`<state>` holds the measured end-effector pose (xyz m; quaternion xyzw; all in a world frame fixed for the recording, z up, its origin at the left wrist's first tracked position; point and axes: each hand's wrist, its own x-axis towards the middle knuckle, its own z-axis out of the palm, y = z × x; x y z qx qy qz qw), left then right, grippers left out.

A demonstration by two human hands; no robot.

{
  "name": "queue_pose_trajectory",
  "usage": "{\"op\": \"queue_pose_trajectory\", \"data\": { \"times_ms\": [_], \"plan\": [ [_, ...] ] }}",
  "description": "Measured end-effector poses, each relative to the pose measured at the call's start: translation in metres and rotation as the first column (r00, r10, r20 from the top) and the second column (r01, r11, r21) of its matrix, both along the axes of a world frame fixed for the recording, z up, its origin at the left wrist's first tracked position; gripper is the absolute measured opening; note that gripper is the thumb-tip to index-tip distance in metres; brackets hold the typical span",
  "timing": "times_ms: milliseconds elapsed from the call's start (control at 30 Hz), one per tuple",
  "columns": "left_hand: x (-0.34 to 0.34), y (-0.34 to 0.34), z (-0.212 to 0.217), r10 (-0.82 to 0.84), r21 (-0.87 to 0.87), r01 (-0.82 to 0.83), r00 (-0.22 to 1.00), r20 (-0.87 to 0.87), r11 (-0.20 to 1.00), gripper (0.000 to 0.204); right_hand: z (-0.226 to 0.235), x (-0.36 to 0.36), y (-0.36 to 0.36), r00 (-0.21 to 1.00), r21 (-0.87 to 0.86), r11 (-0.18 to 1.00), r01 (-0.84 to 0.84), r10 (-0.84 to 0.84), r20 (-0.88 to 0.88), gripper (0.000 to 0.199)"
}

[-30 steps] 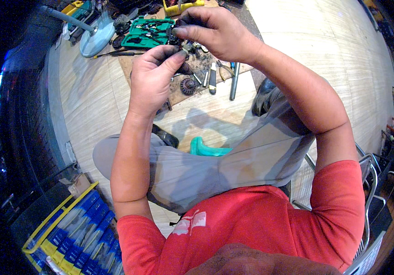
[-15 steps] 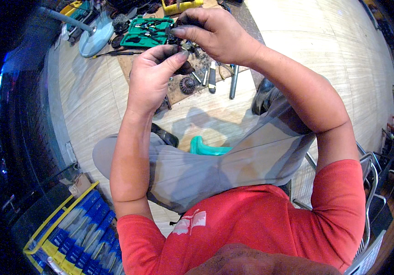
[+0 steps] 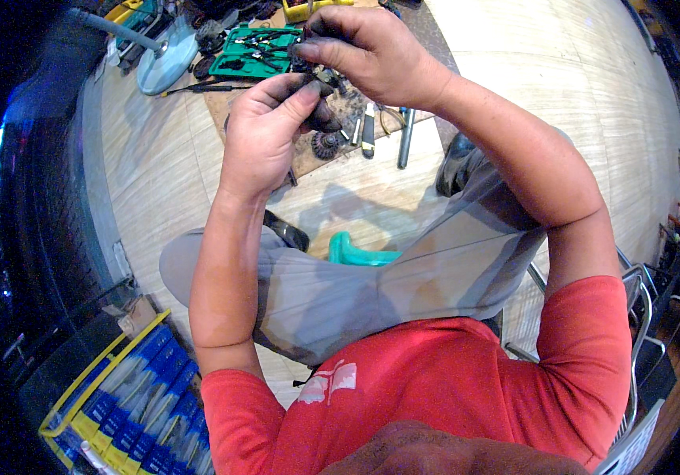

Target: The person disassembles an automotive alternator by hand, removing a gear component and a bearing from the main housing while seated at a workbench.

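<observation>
My left hand [image 3: 268, 127] is closed, thumb against blackened fingers, in a pinch around a small dark part that I cannot make out. Just beyond it and to the right, my right hand [image 3: 367, 59] also pinches something dark and small, mostly hidden by its fingers. Both hands hover above a brown board [image 3: 304, 162] strewn with dark debris. On that board, below the hands, lie a round dark ribbed part [image 3: 325, 145], a utility knife [image 3: 368, 133] and a grey metal tube [image 3: 406, 141].
Beyond my left hand sits an open green tool case [image 3: 233, 65] holding pliers-like tools. A round pale-blue base with a pole [image 3: 167, 67] stands at the far left. Near my legs is a green curved object [image 3: 356, 252]. A blue-and-yellow rack [image 3: 130, 388] is at the lower left, a metal-framed chair [image 3: 634, 317] at right.
Both hands have shifted only slightly, with the right fingers a little higher and the left thumb a little further left. Both remain in a pinch.
</observation>
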<state>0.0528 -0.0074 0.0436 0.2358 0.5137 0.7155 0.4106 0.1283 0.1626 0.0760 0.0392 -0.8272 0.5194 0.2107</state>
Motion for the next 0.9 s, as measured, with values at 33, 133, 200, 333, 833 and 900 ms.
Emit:
{"op": "queue_pose_trajectory", "data": {
  "times_ms": [33, 133, 200, 333, 833, 900],
  "plan": [
    [-0.001, 0.000, -0.002, 0.015, -0.027, -0.015, 1.000, -0.003, 1.000, 0.018, -0.003, -0.001, 0.000, 1.000, -0.021, 1.000, -0.010, 0.010, 0.003, 0.019],
    [-0.006, 0.004, -0.011, 0.054, -0.076, -0.054, 0.999, -0.005, 0.996, 0.018, -0.019, -0.006, 0.007, 0.997, -0.103, 0.994, -0.042, 0.048, 0.054, 0.031],
    [-0.008, 0.009, -0.013, 0.098, -0.110, -0.095, 0.995, 0.017, 0.989, 0.017, -0.026, -0.010, 0.013, 0.988, -0.166, 0.986, 0.030, -0.004, 0.153, 0.036],
    [-0.014, 0.007, -0.011, 0.059, -0.168, -0.059, 0.998, -0.007, 0.984, 0.016, -0.034, -0.017, 0.019, 0.956, -0.241, 0.957, 0.164, -0.094, 0.277, 0.039],
    [-0.009, 0.009, -0.008, 0.058, -0.300, -0.165, 0.941, -0.333, 0.940, 0.017, -0.015, -0.003, 0.005, 0.971, -0.118, 0.993, 0.021, 0.007, 0.237, 0.020],
    [-0.010, 0.007, -0.006, 0.013, -0.323, -0.120, 0.949, -0.315, 0.939, 0.016, -0.020, -0.005, 0.006, 0.982, -0.111, 0.994, 0.016, 0.005, 0.187, 0.019]
  ]
}}
